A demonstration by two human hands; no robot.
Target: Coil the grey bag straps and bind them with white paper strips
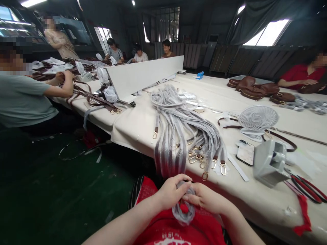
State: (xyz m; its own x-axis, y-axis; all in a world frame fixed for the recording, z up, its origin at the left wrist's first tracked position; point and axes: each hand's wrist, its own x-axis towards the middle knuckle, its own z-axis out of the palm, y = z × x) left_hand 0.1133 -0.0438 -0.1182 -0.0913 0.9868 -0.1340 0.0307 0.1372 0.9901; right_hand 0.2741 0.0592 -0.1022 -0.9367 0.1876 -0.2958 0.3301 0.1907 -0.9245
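A coiled strap [184, 215] in clear plastic wrapping is held low over my red apron, in front of the table edge. My left hand [173, 191] grips the coil's upper left side, fingers closed. From the right, my right hand [204, 196] closes on the same coil, its fingers meeting those of the left. Just beyond my hands lies a heap of plastic-wrapped straps [189, 126] with gold clasps. Several strap ends hang over the table's near edge, and the clasps [201, 160] cluster at the heap's front right.
Right of the heap stand a white fan [258, 119], a phone [245, 153], a grey tape dispenser [270, 163] and red-handled scissors [306, 189]. A white divider board [148, 78] stands behind. Brown bags [255, 89] lie far right. A co-worker [22, 92] handles brown straps on the left.
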